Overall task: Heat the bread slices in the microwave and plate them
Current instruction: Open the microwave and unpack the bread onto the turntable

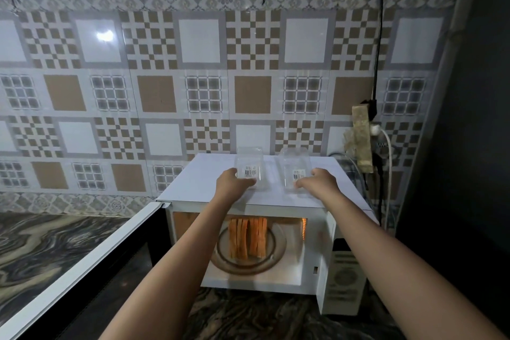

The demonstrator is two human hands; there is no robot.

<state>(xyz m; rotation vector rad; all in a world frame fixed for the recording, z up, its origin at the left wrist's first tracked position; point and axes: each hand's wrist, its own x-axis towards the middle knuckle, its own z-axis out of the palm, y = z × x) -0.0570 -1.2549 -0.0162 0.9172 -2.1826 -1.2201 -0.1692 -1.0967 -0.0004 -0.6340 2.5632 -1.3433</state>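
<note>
Head view of a kitchen tabletop point(41, 243) carrying a white microwave point(204, 182). Far left of both grips, the microwave door point(82, 270) hangs swung open toward the viewer.

The left hand point(234, 183) reaches over the open oven to its flat top. Its grip is curled around the near end of the left clear tub point(249, 165), an empty plastic box with a barcode label. Just right of that grip sits the right clear tub point(296, 165), a matching labelled box. The right hand point(320, 181) has its grip closed on that tub's near end. The 2 tubs stand side by side and apart, likely set up here to keep them out of the oven and off the working space.

Directly below both grips, inside the lit cavity, the bread slices point(248, 239) stand on edge in 2 bunches on the glass turntable point(277, 252), probably packed upright so they all fit. Below and right of the right grip is the control panel point(343, 276), and above it a socket strip point(361, 141) hangs on the tiled wall. With the door open, nothing is heating, and no serving plate is in view.
</note>
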